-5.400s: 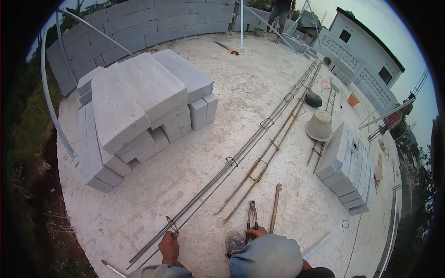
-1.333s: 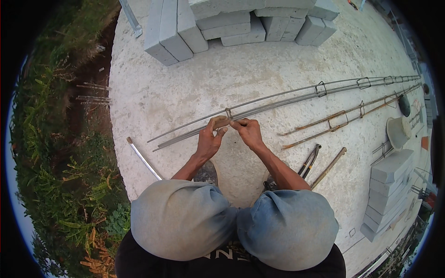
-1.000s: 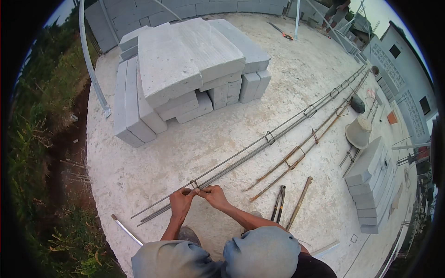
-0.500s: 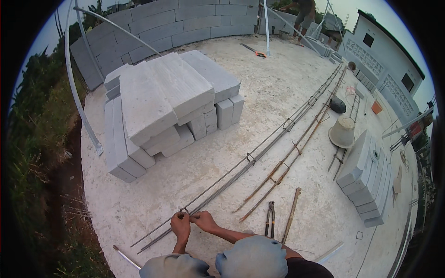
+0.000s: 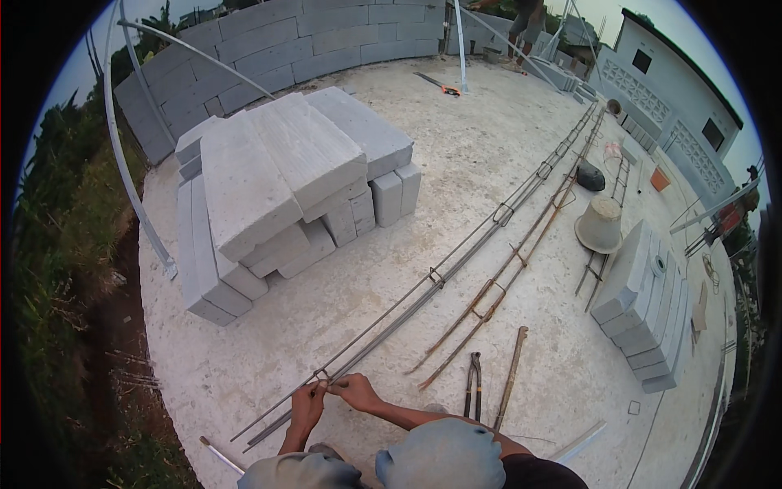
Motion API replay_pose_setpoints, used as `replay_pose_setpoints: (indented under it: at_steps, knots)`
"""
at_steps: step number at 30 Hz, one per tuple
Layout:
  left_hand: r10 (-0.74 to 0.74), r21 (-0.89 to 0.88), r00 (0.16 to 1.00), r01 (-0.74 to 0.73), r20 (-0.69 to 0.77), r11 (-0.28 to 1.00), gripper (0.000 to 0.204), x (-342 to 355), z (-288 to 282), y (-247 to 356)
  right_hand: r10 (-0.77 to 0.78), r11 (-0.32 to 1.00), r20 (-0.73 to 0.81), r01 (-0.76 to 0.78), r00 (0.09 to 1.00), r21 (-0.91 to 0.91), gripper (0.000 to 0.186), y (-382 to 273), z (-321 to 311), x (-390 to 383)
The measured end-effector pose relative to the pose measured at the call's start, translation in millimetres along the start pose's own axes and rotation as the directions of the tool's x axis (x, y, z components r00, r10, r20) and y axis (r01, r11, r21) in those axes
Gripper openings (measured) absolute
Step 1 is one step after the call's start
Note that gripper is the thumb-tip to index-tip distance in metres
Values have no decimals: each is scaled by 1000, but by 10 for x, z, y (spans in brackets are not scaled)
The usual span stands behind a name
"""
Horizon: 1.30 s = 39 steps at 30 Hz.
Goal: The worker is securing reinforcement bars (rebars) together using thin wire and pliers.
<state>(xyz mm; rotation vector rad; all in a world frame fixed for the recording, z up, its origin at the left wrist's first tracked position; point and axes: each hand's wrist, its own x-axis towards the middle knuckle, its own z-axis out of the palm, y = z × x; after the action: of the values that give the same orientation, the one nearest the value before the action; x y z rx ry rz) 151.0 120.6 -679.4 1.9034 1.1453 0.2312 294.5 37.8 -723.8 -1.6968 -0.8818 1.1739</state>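
Note:
My left hand (image 5: 308,403) pinches the small steel stirrup (image 5: 321,373) near the near end of the long grey rebar cage (image 5: 380,334). My right hand (image 5: 355,391) meets it from the right, fingertips closed on the same spot; any small piece between the fingers is too small to make out. My bent knees (image 5: 436,456) are below my arms. To the right of my hands lie steel pincers (image 5: 473,383) with dark handles and a rusty notched bar (image 5: 511,375). A rusty rebar cage (image 5: 466,324) lies parallel to the grey one.
Block stacks stand left (image 5: 285,163) and right (image 5: 639,301) on the slab (image 5: 212,367), whose left edge drops to soil and plants. An upturned bucket (image 5: 597,224) sits right. A saw (image 5: 448,90), metal props (image 5: 463,49) and a person (image 5: 525,37) are near the block wall (image 5: 326,33).
My right hand left the pincers, seen at 5.4 seconds ago, and joined my left at the stirrup. Both have stayed there lately while my view tilted down, then back up.

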Motion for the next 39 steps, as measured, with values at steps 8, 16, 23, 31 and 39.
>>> replay_pose_setpoints:
  at_steps: [8,16,23,31,39]
  knots:
    - [59,135,998,-54,-27,989,39,42,51,-60,-102,992,41,105,994,-68,39,-15,-38,-31]
    - [50,260,999,-51,9,964,34,63,21,-27,-212,971,63,218,975,-101,45,-130,-23,-73]
    - [-120,-39,993,120,23,992,27,109,48,47,-313,922,-35,295,949,-249,40,-204,52,-185]
    - [-73,-24,996,72,-50,997,27,142,-34,85,-382,692,24,303,924,-655,38,-195,85,-53]
    - [-123,99,990,117,63,988,33,121,-101,161,-447,590,82,362,891,-722,25,-280,86,-125]
